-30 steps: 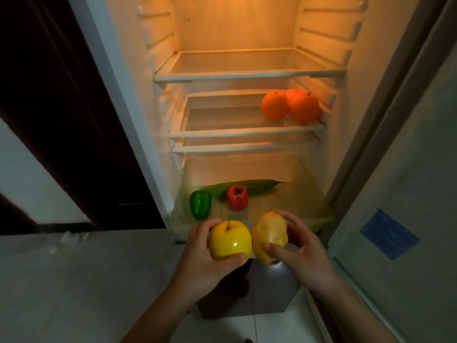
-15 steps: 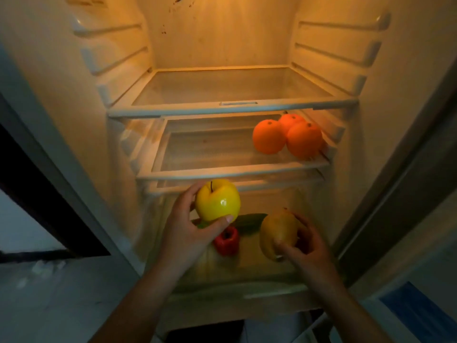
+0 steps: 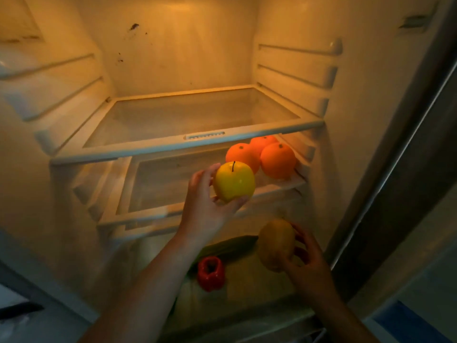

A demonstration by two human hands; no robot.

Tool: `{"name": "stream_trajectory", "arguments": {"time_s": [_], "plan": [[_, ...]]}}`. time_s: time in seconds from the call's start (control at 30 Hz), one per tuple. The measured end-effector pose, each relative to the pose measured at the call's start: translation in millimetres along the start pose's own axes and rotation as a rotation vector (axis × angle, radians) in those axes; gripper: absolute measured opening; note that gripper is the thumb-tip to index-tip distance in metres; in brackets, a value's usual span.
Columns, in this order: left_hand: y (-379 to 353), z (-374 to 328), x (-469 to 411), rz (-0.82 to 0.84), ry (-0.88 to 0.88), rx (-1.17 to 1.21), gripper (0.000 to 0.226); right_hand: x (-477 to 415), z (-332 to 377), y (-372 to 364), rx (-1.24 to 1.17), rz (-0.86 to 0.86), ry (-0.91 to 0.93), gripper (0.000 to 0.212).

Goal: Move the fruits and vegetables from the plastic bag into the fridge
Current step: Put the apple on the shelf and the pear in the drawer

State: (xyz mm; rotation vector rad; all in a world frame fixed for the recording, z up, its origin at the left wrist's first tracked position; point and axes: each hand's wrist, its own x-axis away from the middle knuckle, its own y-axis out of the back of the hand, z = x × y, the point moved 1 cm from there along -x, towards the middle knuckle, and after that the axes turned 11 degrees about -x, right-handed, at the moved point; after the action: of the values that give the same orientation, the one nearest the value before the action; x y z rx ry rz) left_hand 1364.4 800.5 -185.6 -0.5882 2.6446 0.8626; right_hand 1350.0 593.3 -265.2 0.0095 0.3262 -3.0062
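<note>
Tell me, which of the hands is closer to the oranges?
Left. The left hand, holding the yellow apple, is right beside the oranges, just left of them. The right hand, gripping a yellow-brown fruit, is well below them.

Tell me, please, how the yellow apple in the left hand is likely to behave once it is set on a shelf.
The yellow apple is round, so it would probably roll on the flat middle shelf. Its glossy skin may be slippery. It seems rigid: the left hand grips it without denting it.
</note>
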Motion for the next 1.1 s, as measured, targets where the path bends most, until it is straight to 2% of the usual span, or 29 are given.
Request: {"name": "stream_trajectory", "arguments": {"time_s": [0.2, 0.57, 0.9, 1.1], "plan": [[-16.6, -7.5, -12.1, 0.002, -0.008, -0.045, 0.077, -1.7, -6.1, 10.3, -0.020, 0.002, -0.056, 0.070], [-34.8, -10.1, -27.2, -0.044, 0.059, -0.167, 0.080, 0.1, 1.8, 12.6, 0.004, 0.030, -0.070, 0.069], [-48.3, -12.3, -40.5, -0.104, 0.040, -0.231, 0.078, 0.4, -0.4, 16.1, 0.039, 0.031, -0.041, 0.071], [-47.6, -6.8, -42.4, -0.064, 0.032, -0.249, 0.096, 0.3, -0.9, 16.9, 0.035, 0.017, -0.063, 0.069]]}}
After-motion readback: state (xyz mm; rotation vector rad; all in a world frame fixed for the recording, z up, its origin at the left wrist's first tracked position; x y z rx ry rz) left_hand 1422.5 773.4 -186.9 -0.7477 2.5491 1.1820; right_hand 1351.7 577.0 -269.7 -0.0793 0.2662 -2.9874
